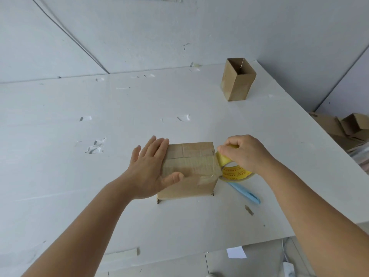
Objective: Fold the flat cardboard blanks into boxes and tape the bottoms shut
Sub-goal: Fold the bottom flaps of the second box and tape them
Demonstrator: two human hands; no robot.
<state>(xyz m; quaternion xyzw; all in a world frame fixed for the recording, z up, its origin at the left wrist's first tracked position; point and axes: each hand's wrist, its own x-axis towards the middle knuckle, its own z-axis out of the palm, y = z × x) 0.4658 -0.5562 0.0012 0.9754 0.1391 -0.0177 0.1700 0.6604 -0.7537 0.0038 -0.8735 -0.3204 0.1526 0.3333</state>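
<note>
A brown cardboard box (191, 156) stands bottom-up in the middle of the white table (119, 120). Clear tape runs across its closed flaps toward the right edge. My left hand (148, 166) lies flat with straight fingers on the box's left side, thumb pressing its near face. My right hand (246, 153) grips a yellow tape roll (234, 171) just off the box's right edge, the strip still joined to the roll.
A light blue cutter (245, 192) lies on the table right of the box, under the roll. An upright open cardboard box (237, 79) stands at the far right. More cardboard boxes (347, 126) are piled beyond the table's right edge. Tape scraps dot the table.
</note>
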